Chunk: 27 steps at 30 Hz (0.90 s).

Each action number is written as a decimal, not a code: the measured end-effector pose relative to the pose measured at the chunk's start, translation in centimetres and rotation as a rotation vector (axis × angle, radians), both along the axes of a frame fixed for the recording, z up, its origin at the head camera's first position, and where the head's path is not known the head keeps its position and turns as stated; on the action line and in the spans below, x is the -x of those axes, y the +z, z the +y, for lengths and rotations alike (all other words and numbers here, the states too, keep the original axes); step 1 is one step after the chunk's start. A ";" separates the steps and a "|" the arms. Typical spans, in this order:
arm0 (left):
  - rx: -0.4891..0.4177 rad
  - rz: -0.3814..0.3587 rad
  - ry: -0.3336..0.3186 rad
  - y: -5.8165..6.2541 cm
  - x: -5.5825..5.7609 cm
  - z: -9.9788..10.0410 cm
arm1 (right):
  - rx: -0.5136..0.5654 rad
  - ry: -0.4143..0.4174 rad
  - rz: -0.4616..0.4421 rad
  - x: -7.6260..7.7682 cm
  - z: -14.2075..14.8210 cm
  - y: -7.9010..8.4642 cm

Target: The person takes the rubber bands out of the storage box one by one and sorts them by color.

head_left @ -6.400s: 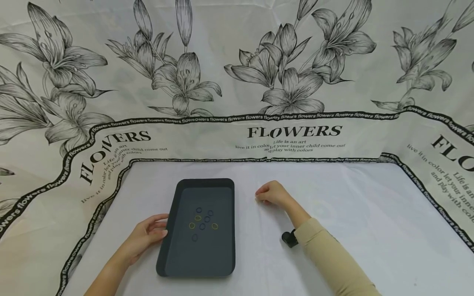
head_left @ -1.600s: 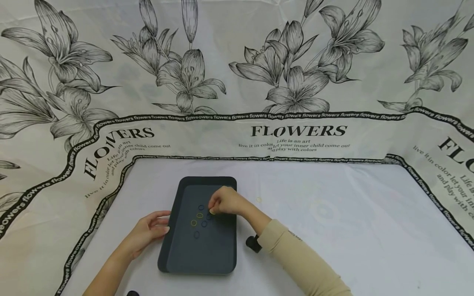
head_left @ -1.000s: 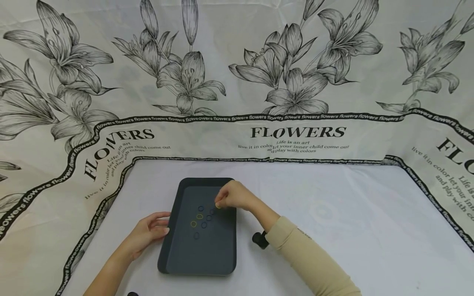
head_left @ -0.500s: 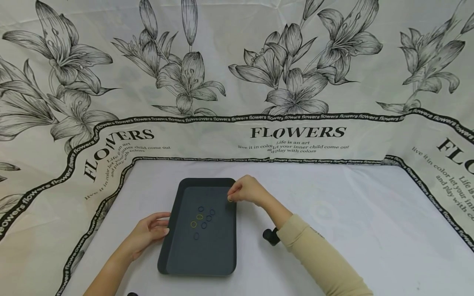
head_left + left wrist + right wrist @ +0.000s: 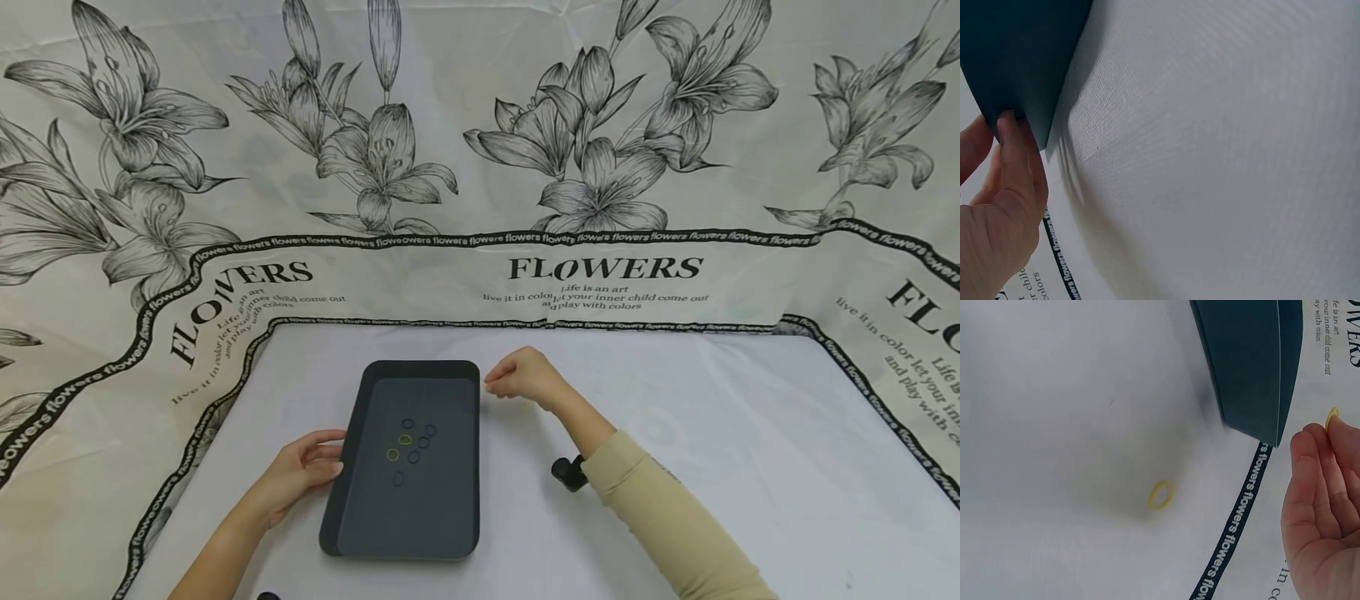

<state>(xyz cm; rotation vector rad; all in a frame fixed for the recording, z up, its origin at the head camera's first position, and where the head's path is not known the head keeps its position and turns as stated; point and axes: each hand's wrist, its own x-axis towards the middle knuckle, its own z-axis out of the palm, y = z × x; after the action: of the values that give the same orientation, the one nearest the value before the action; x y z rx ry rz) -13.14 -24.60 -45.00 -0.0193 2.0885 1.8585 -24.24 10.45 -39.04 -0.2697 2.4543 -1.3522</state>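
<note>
A dark blue-grey tray [image 5: 405, 517] lies on the white cloth. Inside it are two yellow rubber bands [image 5: 392, 454] and several purple ones, such as one purple rubber band [image 5: 398, 478]. My left hand [image 5: 300, 471] holds the tray's left rim; in the left wrist view its fingers [image 5: 1013, 156] lie against the outer wall. Just off the tray's far right side, my right hand [image 5: 528, 377] pinches a yellow rubber band [image 5: 1333, 414] between thumb and fingertips. A second yellow rubber band [image 5: 1160, 495] lies on the cloth to the tray's right, near that hand.
White cloth [image 5: 712, 467] spreads right of the tray. A flower-printed curtain [image 5: 600, 167] with a black lettered border stands behind and at both sides. A black wrist device [image 5: 568, 473] sits under the right sleeve [image 5: 667, 517].
A yellow rubber band has been taken from the tray. My right hand has carried it right, over the rim and past the tray's edge. The other yellow band was laid on the cloth earlier. Left hand unchanged.
</note>
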 end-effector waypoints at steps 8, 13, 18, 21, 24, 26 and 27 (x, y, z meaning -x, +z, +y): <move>-0.016 0.003 -0.012 0.0 0.0 -0.1 | 0.061 -0.045 -0.051 0.4 1.8 -0.2; -0.023 0.005 -0.015 0.0 0.0 -0.1 | 0.061 -0.082 -0.075 0.4 2.9 -0.4; -0.020 0.002 -0.014 0.0 -0.1 -0.1 | 0.090 -0.118 -0.117 0.4 4.0 -0.9; -0.017 0.001 -0.013 0.0 -0.1 -0.1 | 0.136 -0.146 -0.163 0.6 4.7 -1.3; -0.011 -0.002 -0.009 0.0 -0.1 -0.1 | 0.201 -0.175 -0.221 0.7 5.3 -1.8; -0.007 -0.005 -0.006 0.0 0.0 -0.1 | 0.242 -0.186 -0.264 0.8 5.7 -2.0; -0.006 -0.007 -0.003 0.0 0.0 -0.1 | 0.258 -0.199 -0.285 0.8 5.9 -2.1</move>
<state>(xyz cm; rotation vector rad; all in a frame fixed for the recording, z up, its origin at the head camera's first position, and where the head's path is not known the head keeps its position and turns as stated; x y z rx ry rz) -13.17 -24.67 -45.00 -0.0211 2.0772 1.8596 -25.00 16.30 -41.14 0.1069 2.1165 -1.6649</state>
